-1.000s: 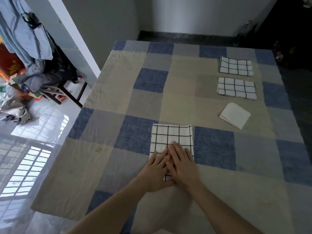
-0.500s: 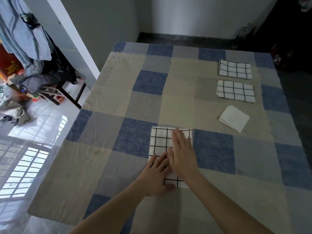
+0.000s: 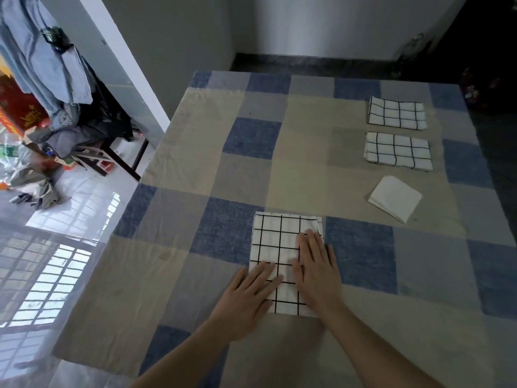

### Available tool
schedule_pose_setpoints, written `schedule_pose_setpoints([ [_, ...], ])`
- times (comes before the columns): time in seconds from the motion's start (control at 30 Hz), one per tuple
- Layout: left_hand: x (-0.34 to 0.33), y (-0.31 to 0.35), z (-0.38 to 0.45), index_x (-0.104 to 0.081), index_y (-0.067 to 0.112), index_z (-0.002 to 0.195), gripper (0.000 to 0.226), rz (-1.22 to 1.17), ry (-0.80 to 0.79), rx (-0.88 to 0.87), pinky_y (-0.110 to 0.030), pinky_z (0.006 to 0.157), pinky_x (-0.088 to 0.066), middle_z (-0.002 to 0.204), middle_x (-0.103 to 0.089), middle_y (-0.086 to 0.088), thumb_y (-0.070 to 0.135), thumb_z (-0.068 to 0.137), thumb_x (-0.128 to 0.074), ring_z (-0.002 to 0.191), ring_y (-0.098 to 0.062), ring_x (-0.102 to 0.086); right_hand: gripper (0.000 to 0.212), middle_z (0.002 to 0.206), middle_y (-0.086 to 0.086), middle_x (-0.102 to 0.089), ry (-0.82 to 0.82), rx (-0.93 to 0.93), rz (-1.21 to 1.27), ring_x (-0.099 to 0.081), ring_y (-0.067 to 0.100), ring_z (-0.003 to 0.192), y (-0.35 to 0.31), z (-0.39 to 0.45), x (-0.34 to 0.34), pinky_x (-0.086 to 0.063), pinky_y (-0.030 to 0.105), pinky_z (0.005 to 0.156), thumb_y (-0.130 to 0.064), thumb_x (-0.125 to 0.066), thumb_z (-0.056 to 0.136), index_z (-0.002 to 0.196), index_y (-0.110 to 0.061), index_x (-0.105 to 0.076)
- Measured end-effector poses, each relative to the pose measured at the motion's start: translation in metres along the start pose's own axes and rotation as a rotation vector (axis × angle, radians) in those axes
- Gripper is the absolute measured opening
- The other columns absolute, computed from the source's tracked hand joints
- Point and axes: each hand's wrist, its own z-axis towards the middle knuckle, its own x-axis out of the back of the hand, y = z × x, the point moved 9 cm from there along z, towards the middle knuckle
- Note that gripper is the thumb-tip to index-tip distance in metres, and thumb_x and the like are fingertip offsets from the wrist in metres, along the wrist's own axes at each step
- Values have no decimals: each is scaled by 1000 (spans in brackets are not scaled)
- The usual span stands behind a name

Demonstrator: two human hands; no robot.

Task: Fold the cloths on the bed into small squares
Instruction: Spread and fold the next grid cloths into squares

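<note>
Both the left hand [image 3: 246, 301] and right hand [image 3: 316, 270] lay flat and open, pressing a white black-lined checked cloth [image 3: 282, 247] on the blue-and-tan patchwork bed [image 3: 251, 141], which looked half folded, while three small folded cloths [image 3: 397, 149] seemed done.

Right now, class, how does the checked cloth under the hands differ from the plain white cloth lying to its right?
The checked cloth carries a black grid; the plain white cloth has none. The checked cloth looks larger and lies square to the bed; the white one is turned cornerwise. Both hands, left hand and right hand, press the checked cloth; nothing touches the white one. Both lie folded on the bed.
</note>
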Motion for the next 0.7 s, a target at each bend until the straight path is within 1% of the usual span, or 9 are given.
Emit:
schedule_pose_setpoints([
  [0.13,-5,-24,-30,-8,28,156,53,9,-23,88,-44,115,-10,164,-5,3,42,105,-16,150,-19,-10,61,162,2,-11,-7,2,4,-8,18,149,-2,0,2,-12,48,119,-45,-30,97,152,-20,-23],
  [0.2,-9,-31,-41,-10,28,155,53,1,-50,110,-44,115,-10,164,-4,4,42,105,-17,150,-19,-10,64,162,3,-7,-24,-5,-20,-4,20,149,-2,1,1,-6,52,119,-48,-31,96,153,-23,-18],
  [0.3,-8,-33,-45,-12,28,155,53,15,-88,126,-45,114,-10,163,-6,5,42,105,-20,150,-19,-9,67,163,2,-2,-77,46,-103,2,18,149,5,14,5,1,55,118,-57,-23,94,153,-27,-11],
  [0.37,-7,-31,-44,-17,28,155,52,17,-102,122,-46,114,-10,163,-9,4,41,104,-20,150,-19,-8,64,162,0,-6,-77,20,-126,-1,17,149,25,29,16,-5,59,117,-54,-19,95,153,-27,-11],
  [0.43,-6,-30,-44,-22,27,154,52,15,-91,122,-46,114,-11,162,-14,3,41,103,-24,150,-19,-9,61,162,0,-10,-81,-80,-129,-6,20,148,50,41,30,-7,61,116,-52,-21,98,153,-27,-12],
  [0.5,0,-28,-41,-30,28,151,51,-12,-46,128,-46,114,-10,161,-20,5,41,102,-29,149,-18,-12,62,160,4,-13,-90,-149,-149,-11,25,147,59,45,40,-10,62,115,-51,-27,97,152,-24,-15],
  [0.57,11,-24,-36,-38,30,144,46,-85,16,160,-43,115,-13,155,-29,9,41,100,-33,144,-15,-21,62,156,10,-22,-42,-213,-89,-22,30,143,54,39,57,-21,60,112,-46,-40,96,149,-17,-24],
  [0.63,27,-25,-29,-42,31,133,39,-206,107,285,-37,112,-24,141,-38,11,38,95,-42,131,-11,-33,59,143,11,-39,35,-262,38,-39,31,130,45,26,72,-37,56,103,-38,-52,92,142,-15,-33],
  [0.7,41,-35,-22,-42,30,124,36,-402,210,517,-30,105,-29,126,-41,10,31,90,-53,115,-10,-36,57,133,12,-42,13,-321,190,-50,30,116,39,9,73,-45,50,94,-35,-57,90,138,-14,-34],
])
